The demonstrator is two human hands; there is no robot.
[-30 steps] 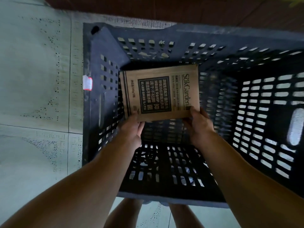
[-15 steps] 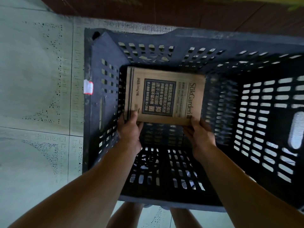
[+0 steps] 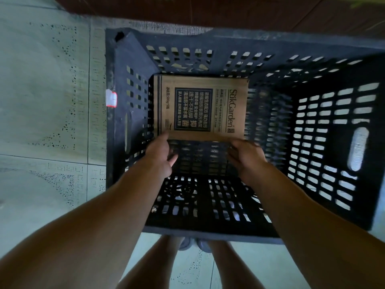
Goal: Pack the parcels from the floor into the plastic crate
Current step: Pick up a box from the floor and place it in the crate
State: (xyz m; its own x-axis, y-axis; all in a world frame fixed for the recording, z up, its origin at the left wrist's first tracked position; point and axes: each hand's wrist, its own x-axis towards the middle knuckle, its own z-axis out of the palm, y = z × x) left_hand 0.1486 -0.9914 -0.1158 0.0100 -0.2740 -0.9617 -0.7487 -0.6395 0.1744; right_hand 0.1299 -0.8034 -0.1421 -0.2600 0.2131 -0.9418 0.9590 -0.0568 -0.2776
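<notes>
Cardboard parcel (image 3: 200, 107) flat in crate (image 3: 133, 65), upper centre of frame | left hand (image 3: 160, 157) fingers spread, empty, index touching parcel edge | right hand (image 3: 245, 157) fingers loose, empty, blurred

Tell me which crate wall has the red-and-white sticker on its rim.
The left wall, beside the pale floor tiles. The sticker sits on its outer top edge; the far, right and near walls show none. The cardboard box lies against this wall.

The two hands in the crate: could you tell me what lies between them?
Only bare slotted crate floor between left hand and right hand, in the head view.
</notes>
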